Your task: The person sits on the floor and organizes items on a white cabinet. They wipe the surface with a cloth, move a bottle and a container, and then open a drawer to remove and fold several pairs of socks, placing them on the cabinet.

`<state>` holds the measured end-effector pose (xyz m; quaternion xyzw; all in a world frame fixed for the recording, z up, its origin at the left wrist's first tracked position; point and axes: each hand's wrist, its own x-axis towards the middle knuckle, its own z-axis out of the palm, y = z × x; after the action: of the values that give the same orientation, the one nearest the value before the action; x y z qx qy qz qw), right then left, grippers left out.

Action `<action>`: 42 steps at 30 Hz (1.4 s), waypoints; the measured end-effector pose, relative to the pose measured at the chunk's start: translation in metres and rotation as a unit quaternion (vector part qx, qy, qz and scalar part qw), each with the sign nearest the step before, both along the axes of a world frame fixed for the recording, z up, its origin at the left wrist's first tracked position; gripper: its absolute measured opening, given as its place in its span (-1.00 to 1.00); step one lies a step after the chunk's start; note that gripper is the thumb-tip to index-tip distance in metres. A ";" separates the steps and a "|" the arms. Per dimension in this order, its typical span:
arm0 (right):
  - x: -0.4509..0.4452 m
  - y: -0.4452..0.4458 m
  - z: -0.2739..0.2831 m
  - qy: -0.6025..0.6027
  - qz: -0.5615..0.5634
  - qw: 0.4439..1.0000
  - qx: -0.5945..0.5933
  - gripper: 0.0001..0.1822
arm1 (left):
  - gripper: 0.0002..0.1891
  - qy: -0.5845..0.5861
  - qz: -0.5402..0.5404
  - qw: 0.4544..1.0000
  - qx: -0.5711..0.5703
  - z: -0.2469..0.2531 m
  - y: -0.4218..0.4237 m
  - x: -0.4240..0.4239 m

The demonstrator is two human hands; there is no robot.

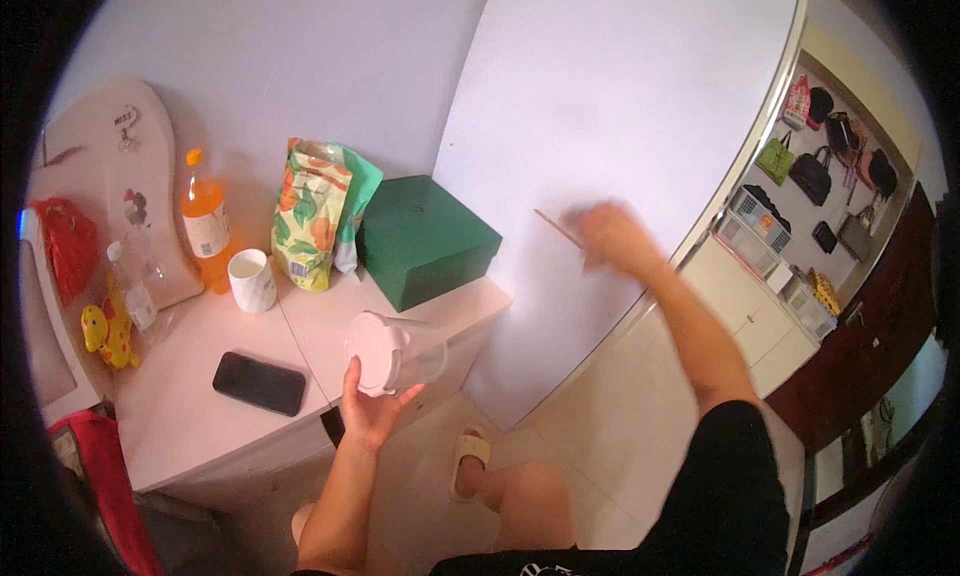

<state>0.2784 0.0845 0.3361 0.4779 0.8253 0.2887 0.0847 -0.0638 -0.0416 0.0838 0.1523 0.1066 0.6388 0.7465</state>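
Observation:
My left hand (375, 414) holds a clear plastic container (424, 358) with a pale lid (373, 353), tilted on its side above the desk's front edge. The thumb lies against the lid. My right hand (611, 238) is raised in front of the large white panel and blurred. A thin brown strip (559, 227) sticks out from its fingers; what it belongs to is unclear. Behind the container a green box (427, 238) stands on the desk, beside a floral-patterned pouch (311, 216) and a teal pouch (358, 193).
On the desk (187, 433) are a black smartphone (259, 384), a white cup (253, 281), an orange drink bottle (206, 227), a clear bottle (133, 294) and a yellow toy animal (109, 328). A white panel (600, 88) rises at the right. Bags hang beyond it above baskets (757, 216).

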 end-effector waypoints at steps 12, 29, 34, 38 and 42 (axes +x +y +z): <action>0.042 -0.017 0.141 0.042 0.167 0.884 0.435 -0.66 | -0.37 -0.019 -0.022 0.999 0.012 0.000 0.008 0.011; 0.063 -0.070 0.218 0.075 -0.073 0.824 0.556 -0.62 | -0.38 -0.046 0.000 0.999 0.010 0.004 0.006 0.003; 0.081 -0.032 0.047 0.018 0.041 0.901 0.431 -0.70 | -0.37 -0.027 -0.015 0.999 -0.013 0.004 0.005 0.014; 0.109 -0.045 -0.203 0.114 0.019 0.992 -0.040 -0.48 | -0.37 -0.026 -0.049 0.998 0.005 0.003 0.008 0.022; 0.076 -0.044 -0.164 0.069 0.032 0.990 -0.121 -0.40 | -0.35 -0.018 -0.026 0.999 -0.011 0.000 0.002 0.014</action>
<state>0.3542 0.0410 0.1721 0.4565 0.8728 0.1553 0.0756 -0.0500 -0.0398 0.0834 0.1357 0.0960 0.6209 0.7661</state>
